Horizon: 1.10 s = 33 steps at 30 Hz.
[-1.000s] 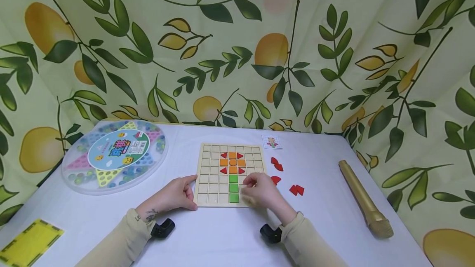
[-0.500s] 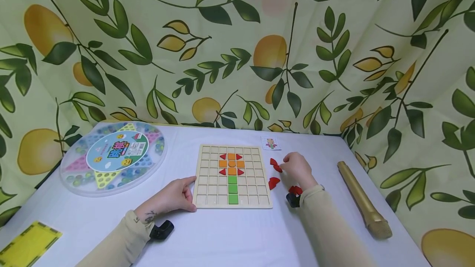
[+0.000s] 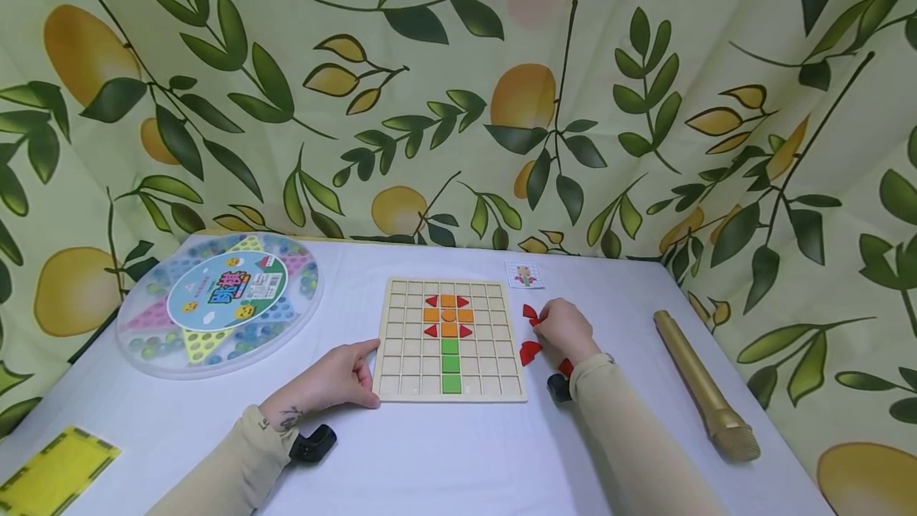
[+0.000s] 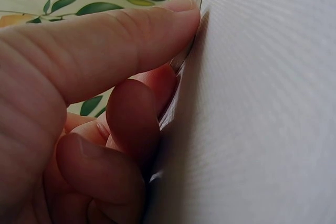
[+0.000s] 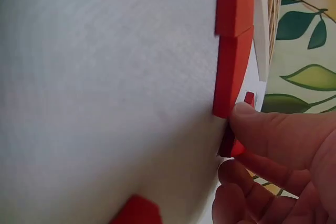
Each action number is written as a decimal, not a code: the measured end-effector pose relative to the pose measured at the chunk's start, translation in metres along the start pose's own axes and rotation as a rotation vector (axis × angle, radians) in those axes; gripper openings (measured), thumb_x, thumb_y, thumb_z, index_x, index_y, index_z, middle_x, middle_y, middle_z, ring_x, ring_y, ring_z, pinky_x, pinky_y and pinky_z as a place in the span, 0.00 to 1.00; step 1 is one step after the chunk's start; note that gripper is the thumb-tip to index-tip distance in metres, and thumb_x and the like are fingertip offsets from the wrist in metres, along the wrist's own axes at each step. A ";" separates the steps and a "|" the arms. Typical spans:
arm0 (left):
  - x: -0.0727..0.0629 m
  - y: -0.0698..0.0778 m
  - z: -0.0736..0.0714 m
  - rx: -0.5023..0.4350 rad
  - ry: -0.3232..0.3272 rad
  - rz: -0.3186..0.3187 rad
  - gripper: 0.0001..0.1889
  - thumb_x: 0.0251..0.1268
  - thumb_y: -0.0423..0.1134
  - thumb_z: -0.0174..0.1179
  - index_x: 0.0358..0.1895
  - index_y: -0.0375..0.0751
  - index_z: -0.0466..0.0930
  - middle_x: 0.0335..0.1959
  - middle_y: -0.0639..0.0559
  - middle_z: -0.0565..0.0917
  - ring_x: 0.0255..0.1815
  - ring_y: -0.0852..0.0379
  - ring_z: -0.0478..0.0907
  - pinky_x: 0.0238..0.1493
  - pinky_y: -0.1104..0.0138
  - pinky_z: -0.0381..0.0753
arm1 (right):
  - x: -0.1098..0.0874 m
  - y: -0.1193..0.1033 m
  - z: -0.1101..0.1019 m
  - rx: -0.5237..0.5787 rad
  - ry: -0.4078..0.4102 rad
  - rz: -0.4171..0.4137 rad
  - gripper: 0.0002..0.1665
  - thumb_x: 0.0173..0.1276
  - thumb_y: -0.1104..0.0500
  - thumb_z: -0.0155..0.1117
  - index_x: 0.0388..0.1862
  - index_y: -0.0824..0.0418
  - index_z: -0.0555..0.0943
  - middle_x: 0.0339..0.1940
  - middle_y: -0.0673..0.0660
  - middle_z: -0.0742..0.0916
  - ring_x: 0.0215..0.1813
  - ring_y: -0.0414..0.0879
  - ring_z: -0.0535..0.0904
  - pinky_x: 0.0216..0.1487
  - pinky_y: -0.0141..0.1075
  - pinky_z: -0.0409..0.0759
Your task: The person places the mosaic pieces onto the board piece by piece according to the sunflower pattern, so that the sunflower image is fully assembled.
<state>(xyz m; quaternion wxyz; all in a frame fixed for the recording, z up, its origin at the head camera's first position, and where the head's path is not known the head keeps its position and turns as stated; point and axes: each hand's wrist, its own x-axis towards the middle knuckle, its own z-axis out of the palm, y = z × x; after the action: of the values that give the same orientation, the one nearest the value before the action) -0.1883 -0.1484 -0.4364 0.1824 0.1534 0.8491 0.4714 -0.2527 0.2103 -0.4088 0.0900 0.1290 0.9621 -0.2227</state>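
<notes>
A wooden grid board lies on the table, with orange squares, small red triangles and a column of green squares set in it. My left hand rests against the board's left edge. Its thumb lies along that edge in the left wrist view. To the right of the board, my right hand pinches a red fan-shaped piece between thumb and fingers, low at the table. Two red pieces lie joined nearby, and another red piece sits just beyond.
A pattern card lies behind the board's right corner. A round marble game box is at the back left, a yellow plate at the front left. A gold microphone lies at the right. More red pieces show beside the right wrist.
My right hand has left the board's lower right and moved to the red pieces, where its fingers now close on one. My left hand has stayed at the board's edge.
</notes>
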 end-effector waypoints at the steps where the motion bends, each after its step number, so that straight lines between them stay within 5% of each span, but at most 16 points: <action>1: 0.000 0.000 0.000 -0.001 0.000 -0.002 0.51 0.35 0.29 0.74 0.67 0.23 0.53 0.17 0.51 0.75 0.18 0.59 0.71 0.27 0.69 0.71 | 0.000 0.000 0.000 0.008 0.004 0.000 0.14 0.54 0.59 0.69 0.36 0.65 0.78 0.30 0.58 0.81 0.36 0.51 0.73 0.37 0.40 0.73; 10: 0.000 0.000 0.000 0.001 -0.002 0.005 0.51 0.35 0.29 0.74 0.67 0.22 0.53 0.17 0.51 0.75 0.18 0.58 0.71 0.28 0.70 0.71 | -0.004 -0.004 -0.002 0.269 0.006 0.017 0.11 0.55 0.62 0.68 0.31 0.63 0.74 0.29 0.59 0.78 0.33 0.50 0.72 0.27 0.32 0.72; 18: 0.001 -0.001 -0.001 0.007 -0.001 0.006 0.51 0.34 0.29 0.74 0.67 0.23 0.53 0.17 0.51 0.75 0.18 0.58 0.71 0.26 0.69 0.71 | -0.017 -0.032 0.006 0.530 -0.119 -0.093 0.19 0.61 0.66 0.59 0.53 0.62 0.77 0.33 0.60 0.77 0.27 0.47 0.75 0.30 0.33 0.78; 33: 0.001 -0.001 -0.001 0.010 -0.001 0.005 0.52 0.34 0.29 0.74 0.67 0.22 0.53 0.16 0.51 0.75 0.18 0.58 0.70 0.24 0.69 0.70 | -0.032 -0.063 0.032 0.340 -0.196 -0.316 0.04 0.57 0.67 0.66 0.29 0.59 0.84 0.28 0.52 0.83 0.33 0.45 0.74 0.34 0.32 0.74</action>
<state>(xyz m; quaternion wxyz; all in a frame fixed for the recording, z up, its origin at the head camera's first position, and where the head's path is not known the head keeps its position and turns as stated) -0.1902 -0.1491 -0.4372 0.1808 0.1567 0.8510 0.4674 -0.2364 0.1344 -0.4042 0.1241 -0.0318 0.9057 -0.4041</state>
